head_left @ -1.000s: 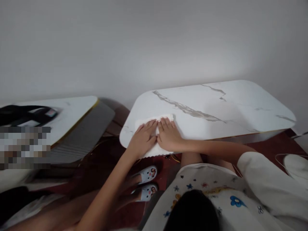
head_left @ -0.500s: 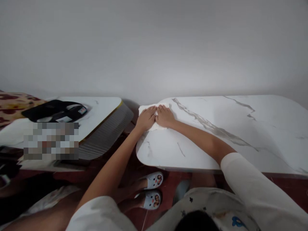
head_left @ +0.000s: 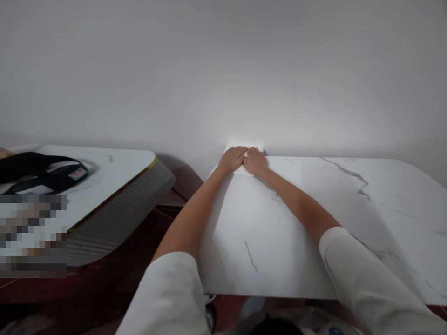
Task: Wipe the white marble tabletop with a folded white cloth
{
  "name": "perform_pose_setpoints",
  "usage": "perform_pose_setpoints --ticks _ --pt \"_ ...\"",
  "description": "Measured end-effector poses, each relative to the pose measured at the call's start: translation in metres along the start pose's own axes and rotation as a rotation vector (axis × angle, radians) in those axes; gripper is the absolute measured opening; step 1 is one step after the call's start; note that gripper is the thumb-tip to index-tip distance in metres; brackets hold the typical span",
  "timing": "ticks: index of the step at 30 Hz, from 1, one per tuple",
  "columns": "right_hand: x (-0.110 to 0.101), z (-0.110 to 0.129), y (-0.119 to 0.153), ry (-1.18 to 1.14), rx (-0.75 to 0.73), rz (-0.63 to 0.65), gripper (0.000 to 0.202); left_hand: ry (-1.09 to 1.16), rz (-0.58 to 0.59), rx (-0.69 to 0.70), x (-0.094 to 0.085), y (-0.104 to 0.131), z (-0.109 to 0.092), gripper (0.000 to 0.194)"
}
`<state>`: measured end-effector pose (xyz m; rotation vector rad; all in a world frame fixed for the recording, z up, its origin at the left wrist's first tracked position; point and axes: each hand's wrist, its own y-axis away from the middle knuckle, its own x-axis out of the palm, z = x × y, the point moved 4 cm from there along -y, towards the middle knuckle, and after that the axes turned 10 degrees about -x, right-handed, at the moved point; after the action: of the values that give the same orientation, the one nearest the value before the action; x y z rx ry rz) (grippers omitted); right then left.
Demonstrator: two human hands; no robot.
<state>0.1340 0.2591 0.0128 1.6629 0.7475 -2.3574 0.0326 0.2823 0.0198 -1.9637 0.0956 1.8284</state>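
A white cloth (head_left: 244, 173) lies at the back edge of the marble-patterned white table (head_left: 279, 260), against the wall. My left hand (head_left: 233, 158) presses flat on the cloth with its fingers stretched out toward the right. Beside it, touching at the fingers, my right hand (head_left: 256, 161) also lies flat on the cloth, fingers pointing forward. Neither hand is wrapped round anything. Much of the cloth is hidden beneath both hands.
A second white table (head_left: 118, 170) with a gold edge and ribbed side stands at the left, across a gap. It bears a black strapped item (head_left: 35, 170) with a label. A grey wall (head_left: 223, 70) rises behind both tables.
Both hands and the cloth have moved away from me and rightward, from the left end of the table to its back edge. The view has shifted, and the slippered feet are out of sight.
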Motion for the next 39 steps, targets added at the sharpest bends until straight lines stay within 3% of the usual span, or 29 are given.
perform_pose_setpoints --ticks 3,7,16,19,22,26,30,34,39 --pt "-0.010 0.000 0.025 0.006 0.016 -0.005 0.057 0.002 -0.008 0.053 -0.002 0.011 -0.019 0.052" --pt "-0.016 0.023 0.065 -0.013 0.056 0.008 0.061 -0.001 0.042 0.087 -0.007 0.048 -0.031 0.057" --pt "-0.019 0.116 0.154 -0.097 -0.057 0.034 0.062 0.015 0.050 -0.013 -0.043 0.190 -0.034 0.059" --pt "-0.024 0.130 0.185 -0.129 -0.142 0.040 0.061 -0.016 0.046 -0.100 -0.054 0.230 -0.051 0.060" --pt "-0.031 0.128 0.209 -0.131 -0.210 0.071 0.063 -0.057 0.045 -0.164 -0.061 0.250 -0.077 0.060" --pt "-0.042 0.106 0.224 -0.097 -0.251 0.076 0.061 -0.074 0.051 -0.180 -0.060 0.244 -0.109 0.060" --pt "-0.046 0.073 0.214 -0.013 -0.220 0.069 0.061 -0.033 0.027 -0.143 -0.051 0.208 -0.124 0.059" --pt "-0.044 0.041 0.180 0.064 -0.221 0.046 0.058 0.034 -0.023 -0.107 -0.039 0.160 -0.118 0.055" --pt "-0.031 0.013 0.120 0.125 -0.249 0.063 0.057 0.095 -0.075 -0.106 -0.023 0.101 -0.085 0.050"
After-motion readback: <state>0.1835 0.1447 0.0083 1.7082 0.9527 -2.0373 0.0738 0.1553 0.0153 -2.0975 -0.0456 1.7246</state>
